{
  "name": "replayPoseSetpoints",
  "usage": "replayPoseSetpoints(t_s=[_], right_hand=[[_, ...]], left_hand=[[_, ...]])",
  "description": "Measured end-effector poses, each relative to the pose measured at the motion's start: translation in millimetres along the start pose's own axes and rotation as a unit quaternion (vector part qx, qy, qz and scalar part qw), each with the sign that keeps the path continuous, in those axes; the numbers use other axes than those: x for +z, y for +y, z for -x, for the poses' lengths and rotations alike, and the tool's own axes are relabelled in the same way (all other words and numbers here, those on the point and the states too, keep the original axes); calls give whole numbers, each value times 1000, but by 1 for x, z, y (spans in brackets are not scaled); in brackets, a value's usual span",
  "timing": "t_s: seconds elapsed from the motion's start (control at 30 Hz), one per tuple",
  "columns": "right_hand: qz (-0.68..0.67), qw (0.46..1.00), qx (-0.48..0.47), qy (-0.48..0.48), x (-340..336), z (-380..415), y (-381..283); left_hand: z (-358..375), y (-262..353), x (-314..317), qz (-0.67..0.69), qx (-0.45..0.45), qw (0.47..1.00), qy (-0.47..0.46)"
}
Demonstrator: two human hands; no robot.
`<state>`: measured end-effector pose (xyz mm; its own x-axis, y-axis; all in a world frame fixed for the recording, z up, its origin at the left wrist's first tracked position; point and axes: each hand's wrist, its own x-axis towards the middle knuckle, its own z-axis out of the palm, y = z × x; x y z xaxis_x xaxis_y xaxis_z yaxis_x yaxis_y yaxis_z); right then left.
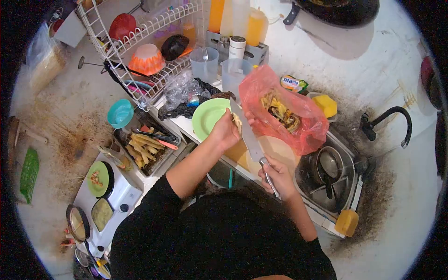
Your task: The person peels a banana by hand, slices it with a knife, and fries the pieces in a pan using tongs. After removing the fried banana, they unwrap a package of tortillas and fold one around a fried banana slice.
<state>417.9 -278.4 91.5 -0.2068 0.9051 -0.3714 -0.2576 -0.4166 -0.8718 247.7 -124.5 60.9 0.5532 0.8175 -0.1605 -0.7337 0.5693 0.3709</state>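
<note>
A pale piece [237, 122], partly hidden and hard to identify, sits pinched in the left hand's [226, 129] grip; the right hand [278, 177] clasps the slanting knife [252, 142] by its handle.

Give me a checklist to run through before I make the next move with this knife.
1. Knife in a firm grip: ok, the right hand is closed around its handle.
2. Pale food piece held: ok, the left hand has it beside the blade.
3. Left fingers well away from the blade: not ok, they are right next to it.
4. Which way the cutting edge faces: cannot tell at this size.
5. Green plate close by: ok, it lies beside the left hand, its visible surface bare.
6. Red plastic bag open: ok, its contents show.
</note>
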Motion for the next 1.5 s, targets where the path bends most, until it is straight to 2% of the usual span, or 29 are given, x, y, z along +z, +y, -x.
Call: replayPoseSetpoints(t_s=[0.1, 0.23, 0.33, 0.63, 0.7, 0.8, 0.93, 0.97, 1.03, 1.07, 1.1, 1.17, 1.27, 1.37, 1.5], right_hand=[[-61, 996, 34, -48, -3, -1, 3], [-75, 994, 41, -63, -5, -6, 14], [-137, 986, 42, -80, -2, -10, 20], [-317, 935, 91, -131, 12, -31, 32], [-365, 913, 106, -149, 14, -33, 34], [-332, 928, 100, -139, 22, -37, 32], [-98, 994, -23, -42, 47, -42, 28], [-40, 999, -23, 16, 52, -45, 28], [83, 993, -71, 43, 55, -46, 34], [143, 983, -97, 56, 56, -46, 37], [221, 955, -186, 64, 54, -51, 43], [367, 857, -352, 81, 48, -60, 58], [493, 787, -359, 90, 59, -45, 37], [632, 707, -288, 134, 66, -35, 35], [682, 665, -280, 121, 70, -29, 31]], left_hand=[[1, 1, -10, 23, -10, 999, 25], [-3, 1, -21, 30, -14, 998, 54], [-5, 0, -15, 36, 32, 989, 137], [-31, 10, -47, 167, 78, 963, 197], [-30, 11, -44, 140, 83, 965, 206], [-19, 12, -32, 98, 91, 966, 221], [-3, 16, -7, 63, 60, 977, 195], [-1, 17, -6, 32, 74, 981, 174], [3, 22, -6, -32, 104, 986, 129], [3, 26, -13, -28, 84, 992, 92], [4, 31, -19, -24, 65, 996, 54], [4, 36, -28, -16, 34, 999, 5], [13, 37, -21, 52, 45, 997, -43], [16, 36, -20, 95, 63, 990, -86], [22, 36, -15, 118, 67, 985, -106]])
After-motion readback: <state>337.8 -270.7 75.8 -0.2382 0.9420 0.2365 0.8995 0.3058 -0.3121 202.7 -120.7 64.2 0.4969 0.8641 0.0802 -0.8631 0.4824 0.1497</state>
